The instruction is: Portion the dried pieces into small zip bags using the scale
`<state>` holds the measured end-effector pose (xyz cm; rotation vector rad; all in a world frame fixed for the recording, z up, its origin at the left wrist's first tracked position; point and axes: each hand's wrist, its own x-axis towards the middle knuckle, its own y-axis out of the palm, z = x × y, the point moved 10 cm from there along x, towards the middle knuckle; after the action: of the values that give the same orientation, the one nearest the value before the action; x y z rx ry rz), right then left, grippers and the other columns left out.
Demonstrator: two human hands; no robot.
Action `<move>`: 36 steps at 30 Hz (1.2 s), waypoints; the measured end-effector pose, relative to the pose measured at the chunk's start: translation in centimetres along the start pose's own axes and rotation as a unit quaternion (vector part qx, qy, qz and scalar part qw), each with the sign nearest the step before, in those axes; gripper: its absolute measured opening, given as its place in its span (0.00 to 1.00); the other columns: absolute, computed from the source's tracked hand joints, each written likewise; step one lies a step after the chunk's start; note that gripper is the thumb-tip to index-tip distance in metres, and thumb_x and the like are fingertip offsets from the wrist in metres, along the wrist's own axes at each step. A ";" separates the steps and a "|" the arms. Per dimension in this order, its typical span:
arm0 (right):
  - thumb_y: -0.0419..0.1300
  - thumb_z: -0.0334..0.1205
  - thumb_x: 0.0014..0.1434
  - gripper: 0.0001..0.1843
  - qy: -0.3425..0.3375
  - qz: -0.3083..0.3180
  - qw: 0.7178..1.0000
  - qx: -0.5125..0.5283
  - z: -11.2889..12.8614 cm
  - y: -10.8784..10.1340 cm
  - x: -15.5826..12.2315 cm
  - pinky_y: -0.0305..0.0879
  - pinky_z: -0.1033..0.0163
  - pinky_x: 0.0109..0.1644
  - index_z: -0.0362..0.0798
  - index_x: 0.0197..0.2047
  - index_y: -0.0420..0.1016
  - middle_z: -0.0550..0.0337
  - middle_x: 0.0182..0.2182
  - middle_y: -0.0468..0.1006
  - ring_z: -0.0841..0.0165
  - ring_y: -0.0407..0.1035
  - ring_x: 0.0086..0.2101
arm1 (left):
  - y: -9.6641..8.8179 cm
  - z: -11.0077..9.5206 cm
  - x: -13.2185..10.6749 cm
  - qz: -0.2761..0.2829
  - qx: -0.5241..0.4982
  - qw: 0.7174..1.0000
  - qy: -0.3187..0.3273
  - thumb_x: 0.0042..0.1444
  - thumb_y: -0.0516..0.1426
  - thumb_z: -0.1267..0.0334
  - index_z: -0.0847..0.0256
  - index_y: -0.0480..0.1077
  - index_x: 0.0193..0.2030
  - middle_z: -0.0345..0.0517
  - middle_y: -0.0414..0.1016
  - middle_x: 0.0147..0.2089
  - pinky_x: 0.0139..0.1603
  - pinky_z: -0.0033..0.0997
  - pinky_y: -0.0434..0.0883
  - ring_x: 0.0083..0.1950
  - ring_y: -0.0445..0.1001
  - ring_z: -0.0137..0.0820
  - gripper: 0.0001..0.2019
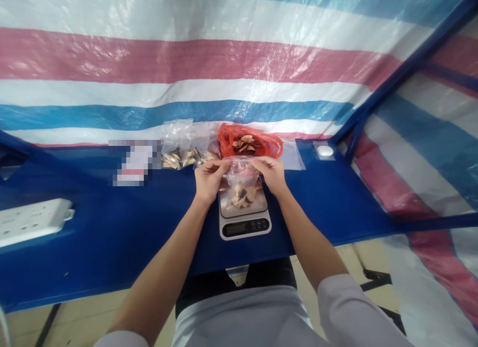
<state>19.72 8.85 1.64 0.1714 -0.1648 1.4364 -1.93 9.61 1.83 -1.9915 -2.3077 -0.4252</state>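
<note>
Between my hands is a clear zip bag (242, 175) with several pale dried slices (243, 194) at its bottom. It rests over the steel plate of a white kitchen scale (245, 226), whose display looks dark. My left hand (210, 177) pinches the bag's top left corner, while my right hand (272, 173) pinches the top right corner. Just behind the hands lies an open red plastic bag (224, 138) holding brownish dried slices (246, 144). To its left are filled clear bags (181, 158) of similar pale pieces.
Flat clear bags (294, 155) lie right of the red bag. A small white round object (324, 151) sits farther right. At left are a white power strip (35, 220) and a blurred-out item (135, 160). Striped sheeting (186, 58) hangs behind the blue table (149, 227).
</note>
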 end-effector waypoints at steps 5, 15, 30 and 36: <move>0.71 0.54 0.49 0.15 -0.005 -0.007 1.000 -0.001 0.2 -0.1 -0.2 0.75 0.60 0.34 0.50 0.31 0.85 0.60 0.27 0.84 0.66 0.76 0.28 | 0.9 -0.4 -0.3 0.037 0.006 0.999 0.004 0.43 0.73 0.50 0.61 0.83 0.31 0.46 0.84 0.31 0.36 0.31 0.76 0.32 0.79 0.32 0.16; 0.71 0.53 0.50 0.15 -0.002 -0.015 1.000 0.000 0.0 0.0 -0.3 0.73 0.61 0.35 0.50 0.31 0.85 0.61 0.26 0.83 0.67 0.75 0.28 | 1.3 -0.5 -0.4 0.049 0.009 0.999 0.008 0.42 0.73 0.46 0.61 0.84 0.32 0.48 0.84 0.32 0.36 0.33 0.77 0.32 0.80 0.35 0.19; 0.71 0.55 0.50 0.16 -0.019 0.007 0.999 -0.024 0.8 0.7 -0.7 0.74 0.61 0.36 0.51 0.30 0.83 0.61 0.27 0.83 0.66 0.75 0.29 | 2.2 -0.7 -0.7 0.100 0.052 0.993 0.015 0.45 0.72 0.49 0.59 0.85 0.34 0.49 0.85 0.34 0.40 0.35 0.79 0.35 0.82 0.38 0.16; 0.70 0.56 0.51 0.17 -0.020 0.017 0.999 -0.026 0.8 0.9 -0.7 0.74 0.61 0.37 0.51 0.31 0.83 0.61 0.28 0.84 0.66 0.76 0.30 | 2.2 -0.9 -0.7 0.099 0.059 0.993 0.017 0.45 0.71 0.49 0.60 0.84 0.32 0.47 0.84 0.31 0.36 0.32 0.77 0.31 0.80 0.35 0.15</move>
<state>18.69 8.09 2.30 0.1552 -0.2392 1.4610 0.16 8.98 2.90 -2.1105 -2.0367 -0.2998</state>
